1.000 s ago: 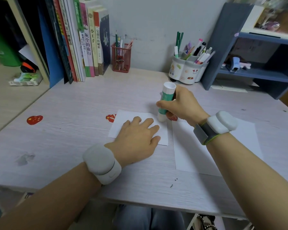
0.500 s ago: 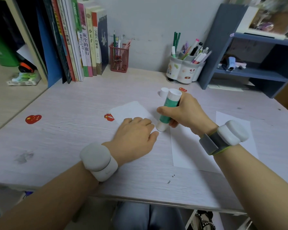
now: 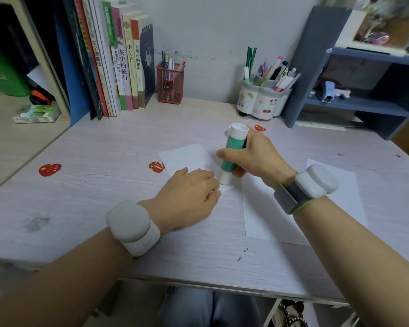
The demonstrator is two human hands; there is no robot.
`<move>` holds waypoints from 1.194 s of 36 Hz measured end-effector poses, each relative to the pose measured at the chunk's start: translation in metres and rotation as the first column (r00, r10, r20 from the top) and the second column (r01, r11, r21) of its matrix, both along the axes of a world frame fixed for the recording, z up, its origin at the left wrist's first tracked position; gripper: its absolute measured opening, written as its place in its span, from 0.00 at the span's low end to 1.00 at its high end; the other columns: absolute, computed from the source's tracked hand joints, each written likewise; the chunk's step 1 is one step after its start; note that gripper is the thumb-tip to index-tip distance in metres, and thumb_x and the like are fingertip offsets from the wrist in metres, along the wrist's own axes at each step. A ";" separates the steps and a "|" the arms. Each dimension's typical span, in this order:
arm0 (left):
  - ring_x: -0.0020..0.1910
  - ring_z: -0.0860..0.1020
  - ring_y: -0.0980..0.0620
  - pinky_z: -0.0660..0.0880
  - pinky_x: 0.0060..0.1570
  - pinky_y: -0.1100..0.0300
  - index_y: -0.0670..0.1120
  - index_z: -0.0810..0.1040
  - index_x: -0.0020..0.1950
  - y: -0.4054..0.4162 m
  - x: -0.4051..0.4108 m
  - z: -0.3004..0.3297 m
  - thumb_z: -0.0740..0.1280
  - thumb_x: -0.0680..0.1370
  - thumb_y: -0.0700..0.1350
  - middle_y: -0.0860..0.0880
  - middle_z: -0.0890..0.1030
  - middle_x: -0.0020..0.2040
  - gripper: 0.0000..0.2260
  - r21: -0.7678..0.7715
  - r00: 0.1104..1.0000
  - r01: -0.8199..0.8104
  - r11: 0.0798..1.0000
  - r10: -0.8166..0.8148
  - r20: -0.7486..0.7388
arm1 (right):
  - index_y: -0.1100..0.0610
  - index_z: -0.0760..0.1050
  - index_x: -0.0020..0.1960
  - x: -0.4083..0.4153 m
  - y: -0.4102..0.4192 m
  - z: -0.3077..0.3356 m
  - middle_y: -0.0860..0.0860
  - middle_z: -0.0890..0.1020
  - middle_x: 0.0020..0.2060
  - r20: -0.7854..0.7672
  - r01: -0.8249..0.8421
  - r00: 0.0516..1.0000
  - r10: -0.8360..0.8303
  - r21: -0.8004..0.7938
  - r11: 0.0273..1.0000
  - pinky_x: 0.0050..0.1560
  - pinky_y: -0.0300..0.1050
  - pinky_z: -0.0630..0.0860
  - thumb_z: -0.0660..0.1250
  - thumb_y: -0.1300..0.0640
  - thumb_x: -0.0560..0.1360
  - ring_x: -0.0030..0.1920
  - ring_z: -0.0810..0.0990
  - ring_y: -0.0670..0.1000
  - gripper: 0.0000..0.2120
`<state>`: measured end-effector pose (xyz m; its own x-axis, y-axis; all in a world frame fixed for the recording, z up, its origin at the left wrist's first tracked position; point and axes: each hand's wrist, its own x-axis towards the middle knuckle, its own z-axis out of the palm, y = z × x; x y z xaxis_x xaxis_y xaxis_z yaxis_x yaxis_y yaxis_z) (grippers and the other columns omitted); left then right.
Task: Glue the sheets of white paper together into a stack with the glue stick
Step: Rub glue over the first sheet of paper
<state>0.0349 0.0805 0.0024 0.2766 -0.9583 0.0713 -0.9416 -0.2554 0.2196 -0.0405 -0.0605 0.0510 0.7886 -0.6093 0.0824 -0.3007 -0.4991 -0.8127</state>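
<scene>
A small white sheet of paper [image 3: 187, 158] lies on the desk in the middle. My left hand [image 3: 189, 199] rests flat on its near part, fingers spread forward. My right hand [image 3: 253, 159] grips a green and white glue stick [image 3: 233, 153], held tilted with its lower end down on the sheet, right beside my left fingertips. A larger white sheet [image 3: 269, 215] lies to the right, partly under my right forearm. The glue stick's white cap [image 3: 229, 132] shows just behind the stick.
Books [image 3: 118, 60] stand at the back left beside a red mesh pen holder [image 3: 170, 83]. A white pen pot [image 3: 262, 100] and a blue shelf unit [image 3: 354, 86] stand at the back right. Red heart stickers [image 3: 49, 169] dot the wooden desk [image 3: 104, 185].
The glue stick has slid toward me along the small sheet's right side. My left hand has stayed on the paper, shifting slightly right.
</scene>
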 end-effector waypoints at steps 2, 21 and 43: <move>0.59 0.70 0.52 0.57 0.65 0.54 0.48 0.75 0.57 0.001 0.000 0.000 0.51 0.81 0.50 0.52 0.73 0.58 0.15 0.008 1.000 -0.001 1.000 0.001 -0.005 | 0.59 0.71 0.58 0.002 0.000 -0.001 0.56 0.81 0.41 0.012 0.000 1.000 0.000 -0.006 1.000 0.35 0.51 0.81 0.73 0.54 0.70 0.28 0.78 0.51 0.20; 0.68 0.63 0.55 0.46 0.71 0.52 0.53 0.73 0.65 0.007 0.005 0.005 0.52 0.81 0.52 0.54 0.68 0.67 0.16 0.042 0.996 0.001 0.999 0.003 -0.089 | 0.55 0.68 0.46 0.040 -0.004 -0.003 0.54 0.82 0.39 0.021 -0.020 1.000 0.022 -0.094 0.995 0.36 0.49 0.80 0.71 0.52 0.71 0.32 0.82 0.55 0.13; 0.64 0.67 0.51 0.51 0.64 0.56 0.51 0.76 0.62 0.008 0.010 -0.001 0.36 0.66 0.61 0.53 0.71 0.65 0.38 -0.053 0.999 0.028 0.998 -0.030 -0.038 | 0.51 0.66 0.40 0.093 -0.017 -0.011 0.52 0.79 0.35 0.082 -0.003 0.997 0.010 -0.086 0.996 0.38 0.54 0.80 0.71 0.53 0.69 0.29 0.79 0.54 0.13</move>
<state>0.0445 0.0888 0.0011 0.2522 -0.9612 0.1119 -0.9390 -0.2152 0.2682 0.0523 -0.0776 0.0403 0.7810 -0.5921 0.1988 -0.2309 -0.5694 -0.7889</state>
